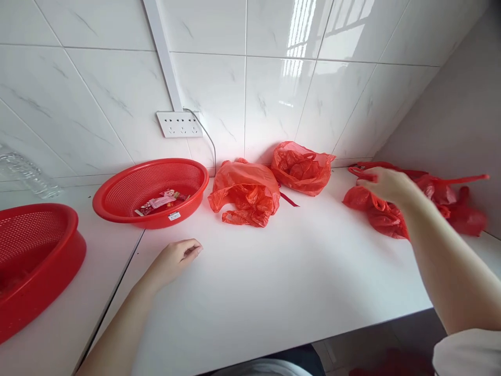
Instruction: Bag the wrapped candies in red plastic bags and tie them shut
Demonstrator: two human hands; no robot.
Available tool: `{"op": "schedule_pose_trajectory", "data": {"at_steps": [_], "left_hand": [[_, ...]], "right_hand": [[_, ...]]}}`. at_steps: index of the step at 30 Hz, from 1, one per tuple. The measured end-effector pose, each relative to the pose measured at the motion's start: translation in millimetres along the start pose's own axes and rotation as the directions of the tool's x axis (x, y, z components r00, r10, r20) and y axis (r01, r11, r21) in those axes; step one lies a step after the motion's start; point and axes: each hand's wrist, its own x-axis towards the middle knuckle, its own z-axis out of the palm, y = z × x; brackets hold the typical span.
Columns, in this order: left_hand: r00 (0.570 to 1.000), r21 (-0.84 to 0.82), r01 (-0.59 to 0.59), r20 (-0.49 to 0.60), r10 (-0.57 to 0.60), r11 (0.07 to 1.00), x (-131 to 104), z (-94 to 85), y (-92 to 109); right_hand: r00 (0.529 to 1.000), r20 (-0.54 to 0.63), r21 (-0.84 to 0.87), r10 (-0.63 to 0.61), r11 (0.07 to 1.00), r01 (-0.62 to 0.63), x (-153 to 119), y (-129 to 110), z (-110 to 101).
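Left hand point(180, 255) half-curled; right point(381, 184) at bags point(386, 223)

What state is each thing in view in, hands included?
Left hand: loosely curled, nothing visible in it
Right hand: over the heaped bags, blurred, grip unclear
Heaped red bags: crumpled, bunched together
Middle red bag: mouth open, crumpled
Far red bag: mouth open, crumpled plastic inside
Labelled basket: upright, holding packets
Packets: lying loose
Left basket: partly out of frame, contents unclear
Wall socket: no plug visible
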Motion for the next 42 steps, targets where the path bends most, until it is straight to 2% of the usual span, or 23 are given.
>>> {"op": "schedule_pose_trajectory", "data": {"at_steps": [3, 4, 5, 6, 7, 9, 12, 14, 16, 19, 20, 21, 22, 24, 25, 27, 29, 31, 33, 35, 37, 39, 42], "left_hand": [[1.000, 0.009, 0.012, 0.011, -0.012, 1.000, 0, 1.9, 0], [1.000, 0.013, 0.016, 0.019, -0.016, 1.000, 0, 2.5, -1], [0.999, 0.016, 0.022, 0.025, -0.022, 1.000, 0, 2.8, -1], [0.999, 0.019, 0.026, 0.030, -0.026, 0.999, 0, 3.0, -2], [0.999, 0.020, 0.028, 0.031, -0.029, 0.999, 0, 3.1, -2], [0.999, 0.021, 0.025, 0.029, -0.026, 0.999, 0, 3.3, -3], [1.000, 0.020, 0.012, 0.021, -0.012, 1.000, 0, 5.4, -5], [1.000, 0.009, -0.001, 0.007, 0.001, 1.000, 1, 8.5, -4], [0.999, -0.015, -0.019, -0.043, 0.018, 1.000, 3, 11.4, -2], [0.975, -0.086, -0.032, -0.221, 0.012, 0.996, 9, 9.6, 12], [0.959, -0.122, -0.040, -0.284, 0.004, 0.992, 13, 6.7, 19], [0.943, -0.166, -0.065, -0.333, 0.006, 0.984, 16, 2.7, 29], [0.932, -0.219, -0.113, -0.360, 0.028, 0.969, 20, -1.7, 39], [0.925, -0.356, -0.273, -0.352, 0.143, 0.894, 29, -10.2, 62], [0.920, -0.438, -0.350, -0.330, 0.214, 0.828, 33, -13.4, 73], [0.926, -0.572, -0.372, -0.277, 0.255, 0.731, 41, -16.9, 90], [0.938, -0.645, -0.341, -0.287, 0.196, 0.684, 47, -18.0, 98], [0.938, -0.685, -0.316, -0.329, 0.107, 0.657, 50, -20.1, 96], [0.943, -0.726, -0.280, -0.330, 0.039, 0.627, 52, -25.7, 85], [0.951, -0.755, -0.224, -0.307, -0.031, 0.616, 53, -34.6, 72], [0.941, -0.763, -0.190, -0.322, -0.108, 0.618, 52, -44.8, 61], [0.905, -0.759, -0.191, -0.381, -0.187, 0.623, 51, -53.7, 55], [0.852, -0.754, -0.239, -0.465, -0.241, 0.611, 51, -60.3, 56]], "right_hand": [[0.962, 0.257, 0.094, -0.090, 0.993, 0.067, -9, -68, 49], [0.917, 0.354, 0.167, -0.183, 0.977, 0.131, -14, -93, 66], [0.852, 0.427, 0.257, -0.304, 0.944, 0.208, -20, -118, 84], [0.802, 0.442, 0.305, -0.401, 0.908, 0.286, -26, -142, 101], [0.777, 0.441, 0.290, -0.450, 0.890, 0.351, -32, -163, 117], [0.795, 0.447, 0.133, -0.410, 0.910, 0.393, -40, -194, 147], [0.828, 0.470, 0.013, -0.307, 0.940, 0.341, -39, -212, 174], [0.821, 0.492, 0.037, -0.290, 0.949, 0.313, -30, -210, 174], [0.808, 0.503, 0.092, -0.305, 0.949, 0.301, -18, -205, 160], [0.803, 0.471, 0.349, -0.365, 0.913, 0.210, -4, -202, 129], [0.809, 0.444, 0.492, -0.385, 0.860, 0.138, -2, -204, 120], [0.817, 0.416, 0.639, -0.400, 0.768, 0.051, -1, -207, 114], [0.822, 0.393, 0.763, -0.413, 0.645, -0.041, -2, -212, 110], [0.815, 0.365, 0.893, -0.450, 0.416, -0.171, -7, -225, 109], [0.812, 0.347, 0.919, -0.468, 0.340, -0.197, -12, -233, 111], [0.825, 0.286, 0.947, -0.487, 0.278, -0.164, -21, -248, 118], [0.866, 0.196, 0.945, -0.460, 0.324, -0.042, -29, -258, 125], [0.921, 0.116, 0.908, -0.371, 0.415, 0.053, -30, -259, 130], [0.963, 0.078, 0.867, -0.259, 0.494, 0.063, -25, -253, 132], [0.982, 0.075, 0.846, -0.174, 0.532, 0.029, -16, -241, 132], [0.983, 0.123, 0.828, -0.138, 0.560, -0.025, -8, -230, 128], [0.972, 0.207, 0.801, -0.112, 0.590, -0.103, -4, -224, 122], [0.923, 0.335, 0.807, -0.191, 0.563, -0.177, -8, -227, 112]]}}
